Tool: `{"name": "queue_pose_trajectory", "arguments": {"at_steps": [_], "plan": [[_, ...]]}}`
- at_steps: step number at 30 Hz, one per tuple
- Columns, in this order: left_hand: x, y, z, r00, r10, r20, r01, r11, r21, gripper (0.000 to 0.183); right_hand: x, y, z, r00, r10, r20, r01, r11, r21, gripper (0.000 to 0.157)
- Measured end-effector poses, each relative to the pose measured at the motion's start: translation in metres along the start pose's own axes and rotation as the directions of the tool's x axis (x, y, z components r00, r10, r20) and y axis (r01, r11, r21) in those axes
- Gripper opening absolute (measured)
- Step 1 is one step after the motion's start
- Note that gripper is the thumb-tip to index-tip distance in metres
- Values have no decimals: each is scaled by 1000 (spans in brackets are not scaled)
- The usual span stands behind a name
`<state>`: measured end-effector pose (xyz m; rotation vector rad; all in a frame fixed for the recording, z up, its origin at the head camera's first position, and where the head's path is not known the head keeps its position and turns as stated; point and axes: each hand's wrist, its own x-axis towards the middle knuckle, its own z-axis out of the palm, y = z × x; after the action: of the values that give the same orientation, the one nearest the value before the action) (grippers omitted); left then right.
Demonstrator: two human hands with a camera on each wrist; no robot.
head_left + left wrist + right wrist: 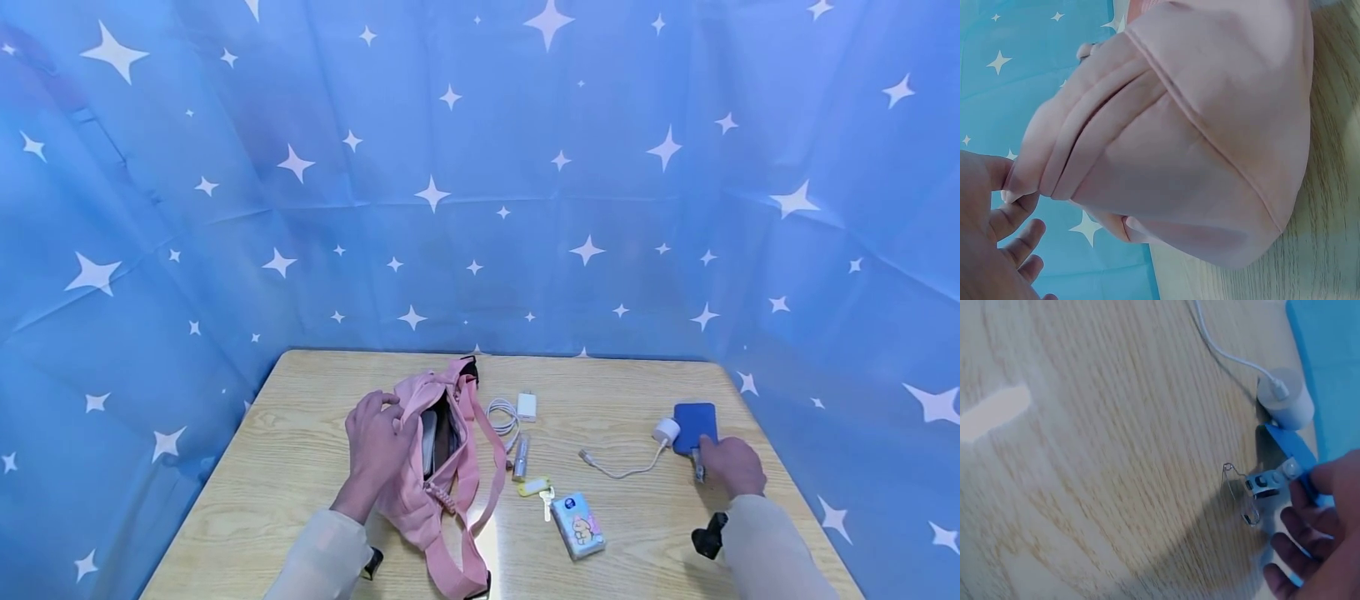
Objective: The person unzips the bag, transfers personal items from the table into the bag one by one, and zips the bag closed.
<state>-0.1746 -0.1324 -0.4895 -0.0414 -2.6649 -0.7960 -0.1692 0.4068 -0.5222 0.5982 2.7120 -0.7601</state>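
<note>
A pink fabric bag (405,500) lies on the wooden table with its zip opening spread, and dark and pale flat items (428,442) show inside. My left hand (378,446) pinches the edge of the bag's opening between thumb and index finger; in the left wrist view the other fingers are loosely bent. Far to the right, my right hand (735,468) pinches a flat blue card holder (693,423) by its near edge. From that edge hangs a metal clip on a short strap (1264,481). Part of the holder is hidden behind the fingers.
Beside the holder stands a white round device (666,430) with a white cable. Between bag and right hand lie a coiled cable, a white charger (527,407), a small tube (521,458), a yellow key tag (534,486) with a key, and a tissue pack (577,525).
</note>
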Motion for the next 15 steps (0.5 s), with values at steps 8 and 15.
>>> {"name": "queue_pose_trajectory", "arguments": {"at_steps": [8, 15], "plan": [[0, 0, 0, 1000, -1, -2, 1, 1000, 0, 28, 5, -3, 2, 989, -6, -149, 17, 997, 72, 69], [0, 1, -1, 1000, -5, 3, 5, 1000, -2, 29, 8, -10, 1, 968, 72, -239, -35, 987, 156, 59]]}}
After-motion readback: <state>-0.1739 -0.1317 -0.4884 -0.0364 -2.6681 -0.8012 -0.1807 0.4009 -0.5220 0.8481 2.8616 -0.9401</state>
